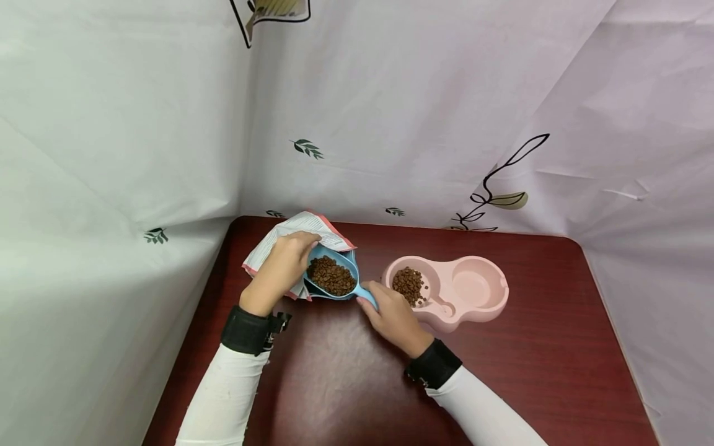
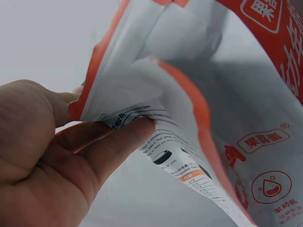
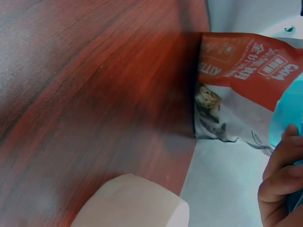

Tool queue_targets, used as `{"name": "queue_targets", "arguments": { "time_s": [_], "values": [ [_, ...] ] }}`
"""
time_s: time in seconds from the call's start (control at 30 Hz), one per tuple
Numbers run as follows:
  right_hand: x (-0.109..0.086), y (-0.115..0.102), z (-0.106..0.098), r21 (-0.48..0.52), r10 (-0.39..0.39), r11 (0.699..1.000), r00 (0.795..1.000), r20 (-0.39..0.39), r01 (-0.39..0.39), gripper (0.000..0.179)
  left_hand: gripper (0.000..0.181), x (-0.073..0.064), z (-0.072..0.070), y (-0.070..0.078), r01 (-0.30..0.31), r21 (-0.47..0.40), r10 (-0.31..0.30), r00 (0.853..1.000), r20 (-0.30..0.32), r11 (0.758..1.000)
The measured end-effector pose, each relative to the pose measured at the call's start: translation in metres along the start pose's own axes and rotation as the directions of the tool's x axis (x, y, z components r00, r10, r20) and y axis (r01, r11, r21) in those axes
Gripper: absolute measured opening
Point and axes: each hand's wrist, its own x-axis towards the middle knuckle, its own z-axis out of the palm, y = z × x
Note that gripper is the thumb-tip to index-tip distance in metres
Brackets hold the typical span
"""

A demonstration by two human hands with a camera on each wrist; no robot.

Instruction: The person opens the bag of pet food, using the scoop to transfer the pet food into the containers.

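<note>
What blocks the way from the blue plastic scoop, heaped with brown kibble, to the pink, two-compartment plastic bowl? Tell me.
No separate object shows in the way. In the head view, only the right hand, gripping the scoop, and dark red tabletop lie between scoop and bowl, whose rim is raised.

Dark red wood-grain table (image 1: 558, 347) across lower head view. On it: printed bag (image 1: 304, 224) left of centre, pink double bowl (image 1: 448, 288) right of centre.
</note>
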Motion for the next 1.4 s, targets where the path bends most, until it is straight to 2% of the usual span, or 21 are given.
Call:
{"name": "queue_targets", "arguments": {
  "time_s": [0.27,0.4,0.5,0.77,1.03,1.13,1.4],
  "values": [
    [0.0,-0.001,-0.015,0.042,0.017,0.999,1.0,-0.012,-0.017,0.017,0.021,0.001,0.0,0.0,0.004,0.007,-0.004,1.0,0.001,1.0],
    [-0.003,0.0,-0.028,0.098,0.019,0.995,1.0,0.004,-0.019,0.015,0.021,0.001,0.0,-0.001,0.008,0.01,-0.008,1.0,-0.001,1.0],
    [-0.008,0.003,-0.042,0.104,0.028,0.994,1.0,0.012,-0.029,0.016,0.021,0.003,-0.001,-0.001,0.011,0.01,-0.011,1.0,0.001,1.0],
    [-0.04,0.025,-0.091,0.037,0.138,0.99,0.99,-0.017,-0.137,0.02,0.021,0.004,-0.004,-0.001,0.012,0.004,-0.012,1.0,0.001,1.0],
    [-0.084,0.067,-0.143,-0.105,0.106,0.988,0.991,-0.086,-0.115,0.025,0.022,0.004,-0.005,-0.002,0.01,0.009,-0.01,1.0,0.009,1.0],
    [-0.096,0.078,-0.16,-0.146,0.135,0.978,0.986,-0.101,-0.149,0.027,0.022,0.004,-0.004,-0.003,0.007,0.01,-0.007,1.0,0.007,1.0],
    [-0.112,0.091,-0.198,-0.219,0.257,0.94,0.965,-0.045,-0.261,0.024,0.021,0.004,0.0,-0.004,-0.005,0.014,0.005,1.0,-0.008,1.0]
  ]
}}
